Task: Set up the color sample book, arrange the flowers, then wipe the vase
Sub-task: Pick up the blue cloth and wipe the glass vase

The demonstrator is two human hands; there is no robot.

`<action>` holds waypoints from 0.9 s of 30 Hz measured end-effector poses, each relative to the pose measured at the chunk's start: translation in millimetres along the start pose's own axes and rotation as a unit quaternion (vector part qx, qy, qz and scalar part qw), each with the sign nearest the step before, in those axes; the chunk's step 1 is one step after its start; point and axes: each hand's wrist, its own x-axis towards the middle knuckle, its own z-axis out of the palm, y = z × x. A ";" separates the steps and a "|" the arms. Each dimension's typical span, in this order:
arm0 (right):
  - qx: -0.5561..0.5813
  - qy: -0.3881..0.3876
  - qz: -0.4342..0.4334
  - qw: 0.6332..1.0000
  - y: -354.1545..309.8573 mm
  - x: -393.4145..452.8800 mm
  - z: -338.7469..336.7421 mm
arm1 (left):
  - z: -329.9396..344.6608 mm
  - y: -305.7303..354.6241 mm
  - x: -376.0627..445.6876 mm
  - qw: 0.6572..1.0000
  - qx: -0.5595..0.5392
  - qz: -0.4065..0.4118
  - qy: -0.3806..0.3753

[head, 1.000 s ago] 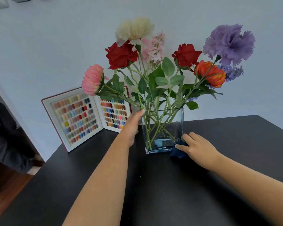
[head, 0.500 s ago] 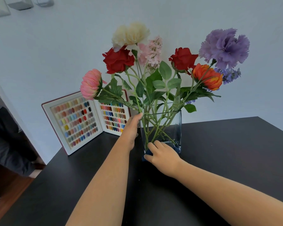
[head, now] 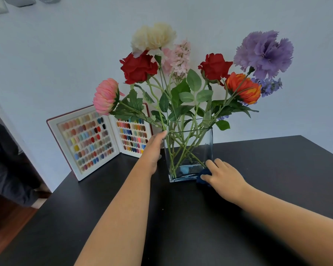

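Vase (head: 190, 150), left hand (head: 152, 150) flat on its left wall, right hand (head: 224, 175) round cloth (head: 203, 174) at bottom-right edge

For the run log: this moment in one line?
step: wipe vase | left hand: touches vase rim | right hand: holds cloth against vase
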 end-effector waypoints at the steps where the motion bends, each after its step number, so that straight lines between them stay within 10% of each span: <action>1: 0.004 0.032 0.000 0.999 3.6 1.2 -8.7 | 0.2 -0.7 0.1 1.000 -0.003 0.000 0.001; 8: 0.112 0.305 0.035 0.945 25.2 45.5 -63.4 | 0.8 -0.8 -0.9 1.000 -0.012 -0.001 -0.001; 19: 0.058 0.142 -0.018 0.988 8.1 2.6 2.3 | 5.0 -3.4 2.0 0.999 -0.034 0.004 0.000; 27: 0.135 0.316 0.090 0.935 48.3 28.9 -48.6 | 5.9 -3.0 0.9 0.999 -0.045 0.008 -0.002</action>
